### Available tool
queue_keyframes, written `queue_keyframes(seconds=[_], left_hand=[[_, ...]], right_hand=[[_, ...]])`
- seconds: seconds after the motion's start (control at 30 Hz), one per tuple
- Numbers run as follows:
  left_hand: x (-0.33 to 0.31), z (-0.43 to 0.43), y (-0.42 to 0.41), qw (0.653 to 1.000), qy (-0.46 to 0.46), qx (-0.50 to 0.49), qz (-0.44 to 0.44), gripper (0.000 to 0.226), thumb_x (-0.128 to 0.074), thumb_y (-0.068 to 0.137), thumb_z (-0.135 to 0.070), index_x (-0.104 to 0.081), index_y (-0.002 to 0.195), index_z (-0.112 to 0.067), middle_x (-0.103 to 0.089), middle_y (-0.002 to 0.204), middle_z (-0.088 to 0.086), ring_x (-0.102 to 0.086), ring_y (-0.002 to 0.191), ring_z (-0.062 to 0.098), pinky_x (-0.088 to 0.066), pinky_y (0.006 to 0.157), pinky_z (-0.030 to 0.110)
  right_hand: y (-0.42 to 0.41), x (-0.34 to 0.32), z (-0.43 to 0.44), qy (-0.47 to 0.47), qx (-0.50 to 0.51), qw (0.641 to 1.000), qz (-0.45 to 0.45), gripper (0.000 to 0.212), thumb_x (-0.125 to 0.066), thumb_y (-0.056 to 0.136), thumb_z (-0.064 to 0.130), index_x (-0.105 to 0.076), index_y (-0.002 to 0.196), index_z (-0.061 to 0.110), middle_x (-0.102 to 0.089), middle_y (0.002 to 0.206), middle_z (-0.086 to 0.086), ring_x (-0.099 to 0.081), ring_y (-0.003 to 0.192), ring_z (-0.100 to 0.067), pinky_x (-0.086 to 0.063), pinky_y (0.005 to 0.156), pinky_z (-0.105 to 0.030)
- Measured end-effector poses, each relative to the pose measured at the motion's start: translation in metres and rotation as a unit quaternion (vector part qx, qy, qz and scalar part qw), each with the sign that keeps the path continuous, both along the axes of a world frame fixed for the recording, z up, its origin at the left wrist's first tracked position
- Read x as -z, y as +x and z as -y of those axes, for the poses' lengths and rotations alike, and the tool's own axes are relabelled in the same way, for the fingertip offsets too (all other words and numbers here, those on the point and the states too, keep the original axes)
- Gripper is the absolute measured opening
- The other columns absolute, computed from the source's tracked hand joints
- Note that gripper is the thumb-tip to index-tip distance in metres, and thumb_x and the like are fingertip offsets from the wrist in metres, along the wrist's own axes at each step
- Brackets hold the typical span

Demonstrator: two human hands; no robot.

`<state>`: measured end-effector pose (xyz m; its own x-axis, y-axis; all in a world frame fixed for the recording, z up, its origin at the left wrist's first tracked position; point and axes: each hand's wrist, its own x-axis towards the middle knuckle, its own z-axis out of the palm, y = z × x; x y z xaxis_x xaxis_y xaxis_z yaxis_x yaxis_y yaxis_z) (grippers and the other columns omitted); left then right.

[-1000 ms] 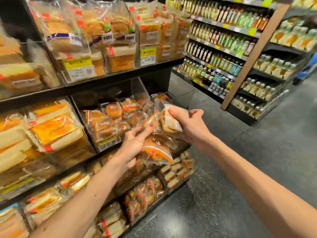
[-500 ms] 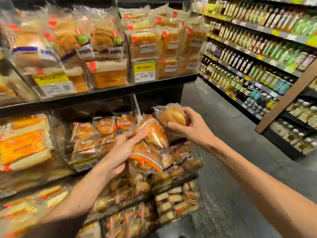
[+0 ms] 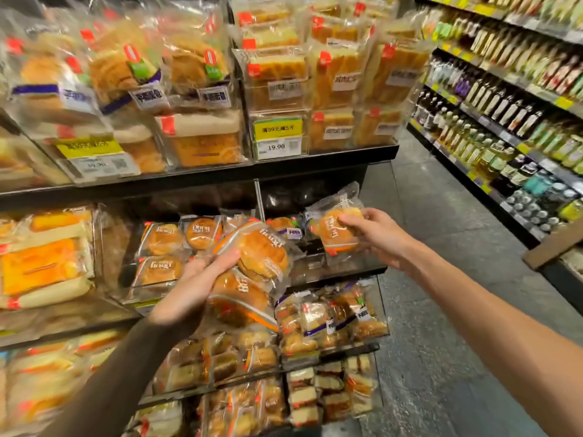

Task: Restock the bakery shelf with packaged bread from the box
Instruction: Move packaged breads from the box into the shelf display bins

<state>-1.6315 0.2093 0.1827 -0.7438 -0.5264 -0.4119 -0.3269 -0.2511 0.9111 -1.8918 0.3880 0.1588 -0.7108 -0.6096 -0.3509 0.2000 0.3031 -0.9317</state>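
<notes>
Clear plastic with an orange band wraps the round brown bun [image 3: 336, 231] that the right hand [image 3: 375, 238] grips by its right side. White letters are printed on the wrapper, but they are too blurred to read. This pack is in the air before the right compartment of the middle shelf [image 3: 340, 274], which is dark and shows one pack with a purple and white label [image 3: 285, 231].

The left hand [image 3: 192, 288] holds two more packs of the same kind, an upper bun [image 3: 262, 253] and a lower bun [image 3: 239, 302], its fingers closed on their left edge. Behind them, in the left compartment, the same shelved buns [image 3: 162, 239] stand in rows, and a clear divider [image 3: 257, 197] separates the two compartments.

On the shelf above, a yellow-green price tag [image 3: 277, 138] reads 19.90, and toast packs [image 3: 334, 80] carry white labels with Chinese characters that cannot be read. Below the middle shelf are packs with purple bands [image 3: 331, 316] and, lower, cake slices [image 3: 303, 392]. Across the grey floor [image 3: 441, 310] stands a rack of bottles [image 3: 504, 105].

Compared with half a second ago, the right hand's pack is farther from the two in the left hand. One second ago it was touching them, with its white back label to the camera.
</notes>
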Motion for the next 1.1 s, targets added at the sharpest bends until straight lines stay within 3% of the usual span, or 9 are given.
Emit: queue_keyframes(seconds=[0.13, 0.33, 0.5, 0.57, 0.73, 0.83, 0.9, 1.07, 1.1], left_hand=[[0.002, 0.024, -0.001, 0.999, 0.029, 0.041, -0.003, 0.079, -0.077, 0.073, -0.059, -0.060, 0.125, -0.002, -0.072, 0.111, 0.018, -0.071, 0.100, 0.034, -0.052, 0.096, 0.048], [0.000, 0.045, -0.001, 1.000, -0.013, 0.014, -0.013, 0.111, -0.086, 0.031, -0.073, -0.060, 0.123, -0.015, -0.072, 0.108, 0.014, -0.072, 0.095, 0.032, -0.060, 0.071, 0.040], [-0.006, 0.054, 0.026, 0.999, -0.013, -0.034, -0.025, 0.035, -0.063, 0.086, -0.032, -0.071, 0.110, -0.008, -0.074, 0.104, 0.018, -0.073, 0.090, 0.032, -0.062, 0.067, 0.034], [-0.001, 0.063, 0.050, 0.995, -0.018, -0.098, -0.008, 0.031, -0.061, 0.083, -0.031, -0.076, 0.101, -0.010, -0.076, 0.098, 0.015, -0.074, 0.087, 0.031, -0.062, 0.069, 0.036], [0.040, 0.119, 0.118, 0.980, -0.058, -0.168, 0.094, 0.069, -0.073, 0.077, -0.066, -0.059, 0.131, -0.025, -0.069, 0.124, 0.003, -0.067, 0.112, 0.026, -0.050, 0.098, 0.056], [0.047, 0.141, 0.136, 0.976, -0.063, -0.189, 0.088, 0.051, -0.067, 0.088, -0.053, -0.061, 0.130, -0.024, -0.070, 0.121, 0.002, -0.069, 0.109, 0.023, -0.054, 0.094, 0.053], [0.061, 0.158, 0.154, 0.975, -0.065, -0.183, 0.112, 0.067, -0.069, 0.081, -0.066, -0.056, 0.135, -0.029, -0.067, 0.128, 0.000, -0.066, 0.115, 0.022, -0.049, 0.100, 0.054], [0.051, 0.171, 0.172, 0.976, -0.037, -0.197, 0.082, 0.078, -0.077, 0.069, -0.070, -0.058, 0.130, -0.026, -0.068, 0.125, -0.001, -0.064, 0.117, 0.022, -0.047, 0.102, 0.054], [0.042, 0.169, 0.171, 0.977, -0.039, -0.194, 0.075, 0.081, -0.079, 0.066, -0.071, -0.059, 0.128, -0.024, -0.068, 0.124, 0.000, -0.064, 0.116, 0.022, -0.047, 0.102, 0.054]], right_hand=[[-0.022, 0.003, 0.010, 0.076, 0.042, 0.990, -0.111, 0.043, -0.071, 0.088, 0.040, -0.059, 0.113, 0.008, -0.068, 0.112, -0.008, -0.066, 0.094, -0.018, -0.052, 0.072, -0.028], [-0.020, 0.005, 0.033, 0.045, 0.004, 0.998, -0.049, 0.038, -0.078, 0.080, 0.035, -0.054, 0.109, 0.029, -0.067, 0.109, -0.010, -0.064, 0.085, -0.021, -0.051, 0.066, -0.035], [0.000, 0.004, 0.076, -0.001, -0.170, 0.985, -0.037, 0.038, -0.077, 0.082, 0.017, -0.054, 0.109, 0.029, -0.067, 0.095, -0.009, -0.064, 0.081, -0.022, -0.051, 0.069, -0.040], [0.009, 0.002, 0.096, -0.003, -0.209, 0.974, -0.088, 0.033, -0.081, 0.078, 0.016, -0.053, 0.095, 0.021, -0.062, 0.082, -0.007, -0.059, 0.074, -0.019, -0.048, 0.064, -0.032], [0.039, 0.002, 0.135, 0.016, -0.211, 0.961, -0.176, 0.048, -0.086, 0.051, 0.048, -0.051, 0.074, 0.026, -0.058, 0.072, 0.007, -0.056, 0.070, -0.011, -0.049, 0.072, -0.037], [0.060, 0.007, 0.165, 0.021, -0.186, 0.970, -0.158, 0.056, -0.087, 0.048, 0.049, -0.048, 0.082, 0.026, -0.061, 0.077, -0.006, -0.063, 0.073, -0.024, -0.054, 0.073, -0.051], [0.076, 0.012, 0.189, 0.017, -0.172, 0.979, -0.106, 0.056, -0.089, 0.056, 0.038, -0.046, 0.088, 0.024, -0.061, 0.076, -0.010, -0.064, 0.071, -0.028, -0.055, 0.073, -0.057], [0.122, 0.019, 0.255, 0.042, -0.069, 0.997, 0.017, 0.030, -0.082, 0.077, 0.018, -0.052, 0.074, 0.014, -0.060, 0.056, -0.007, -0.057, 0.045, -0.017, -0.052, 0.047, -0.026], [0.131, 0.022, 0.270, 0.042, -0.047, 0.997, 0.035, 0.028, -0.080, 0.079, 0.017, -0.056, 0.068, 0.013, -0.062, 0.057, -0.011, -0.058, 0.046, -0.018, -0.055, 0.055, -0.029]])
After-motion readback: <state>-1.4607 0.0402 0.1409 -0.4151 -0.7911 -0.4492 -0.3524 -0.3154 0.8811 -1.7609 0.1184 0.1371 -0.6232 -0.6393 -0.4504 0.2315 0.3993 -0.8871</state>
